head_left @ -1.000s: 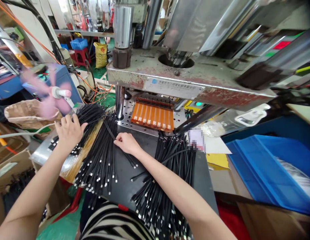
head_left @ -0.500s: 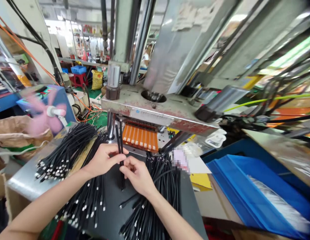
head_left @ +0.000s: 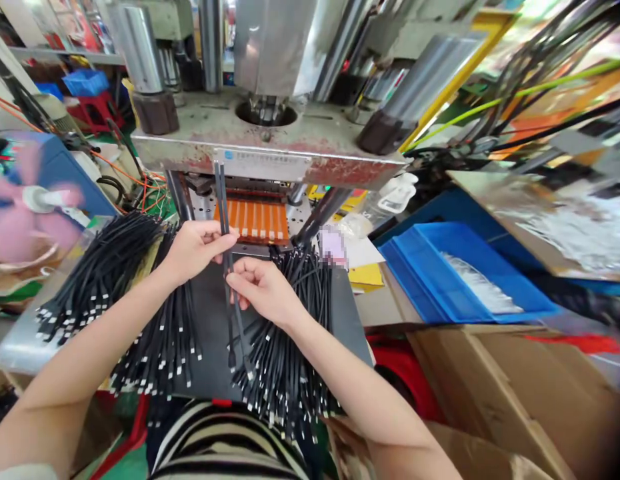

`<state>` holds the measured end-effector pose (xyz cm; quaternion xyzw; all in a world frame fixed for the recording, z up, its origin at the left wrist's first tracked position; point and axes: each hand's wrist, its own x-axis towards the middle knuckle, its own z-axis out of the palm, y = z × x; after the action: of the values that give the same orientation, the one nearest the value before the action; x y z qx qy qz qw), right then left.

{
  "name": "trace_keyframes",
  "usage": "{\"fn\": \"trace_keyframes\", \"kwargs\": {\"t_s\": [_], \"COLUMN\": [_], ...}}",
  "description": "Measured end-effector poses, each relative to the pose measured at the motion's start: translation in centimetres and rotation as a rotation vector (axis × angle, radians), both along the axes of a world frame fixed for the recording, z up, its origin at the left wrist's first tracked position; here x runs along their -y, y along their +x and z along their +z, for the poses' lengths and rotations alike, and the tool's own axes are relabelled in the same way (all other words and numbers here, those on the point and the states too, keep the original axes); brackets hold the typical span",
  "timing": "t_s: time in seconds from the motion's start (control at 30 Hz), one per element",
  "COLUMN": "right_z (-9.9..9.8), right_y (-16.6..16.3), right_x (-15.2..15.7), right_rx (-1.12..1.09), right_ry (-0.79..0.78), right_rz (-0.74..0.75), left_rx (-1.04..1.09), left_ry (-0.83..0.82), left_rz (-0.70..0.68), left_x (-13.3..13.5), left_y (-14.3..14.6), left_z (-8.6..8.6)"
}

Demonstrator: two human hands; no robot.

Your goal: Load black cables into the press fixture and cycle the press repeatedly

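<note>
Two flat black cables [head_left: 221,200] with small metal connectors at their lower ends stand nearly upright between my hands. My left hand [head_left: 197,252] pinches them at mid-length between thumb and fingers. Just below, my right hand [head_left: 260,285] has its fingers closed on the same cables. Beneath my hands, a right-hand pile of black cables [head_left: 290,360] fans out over the dark work surface [head_left: 210,333]. Another bundle [head_left: 163,347] lies under my left forearm, and a third bundle [head_left: 105,267] rests farther left. Silvery ends show on all of them.
Ahead stands a press with a heavy plate [head_left: 270,147] over an orange slotted fixture [head_left: 260,219]. A pink fan [head_left: 35,200] spins at the left. Blue trays [head_left: 430,280] and a cardboard box [head_left: 490,393] are at the right.
My view has tilted down and turned, bringing the striped shirt into sight. The cables now rise higher in front of the press plate, and their lower ends have spread apart.
</note>
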<state>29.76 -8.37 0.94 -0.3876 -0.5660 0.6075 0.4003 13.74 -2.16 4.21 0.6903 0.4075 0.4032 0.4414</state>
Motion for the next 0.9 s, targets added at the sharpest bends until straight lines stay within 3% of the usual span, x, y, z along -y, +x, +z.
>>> {"fn": "trace_keyframes", "kwargs": {"t_s": [0.27,0.37,0.5,0.63,0.7,0.8,0.9], "right_z": [-0.6,-0.7,-1.9,-4.9,-6.6,-8.4,-8.5], "right_y": [0.4,1.7,5.7,13.3,17.5,22.3,24.6], "right_x": [-0.2,0.7,4.2,6.0,4.7,0.4,-5.1], "right_rx": [-0.047,0.068,0.348,0.383,0.43,0.637,0.853], "right_ry": [-0.053,0.024,0.212,0.131,0.13,0.096,0.046], "right_rz": [-0.052,-0.118,-0.416,-0.844,-0.938,-0.881,-0.827], "left_rx": [0.022,0.052,0.038,0.036,0.044,0.041,0.016], "left_ry": [-0.068,-0.1,-0.173,-0.275,-0.288,-0.274,-0.266], "left_rz": [-0.029,-0.018,0.035,0.041,0.045,0.036,0.002], "left_x": [-0.9,-1.0,-0.6,-0.1,0.0,0.1,0.3], "left_y": [1.1,1.3,0.3,-1.0,-1.3,-1.3,-0.9], "left_z": [-1.3,-1.6,-2.1,-2.9,-3.2,-3.5,-3.6]}}
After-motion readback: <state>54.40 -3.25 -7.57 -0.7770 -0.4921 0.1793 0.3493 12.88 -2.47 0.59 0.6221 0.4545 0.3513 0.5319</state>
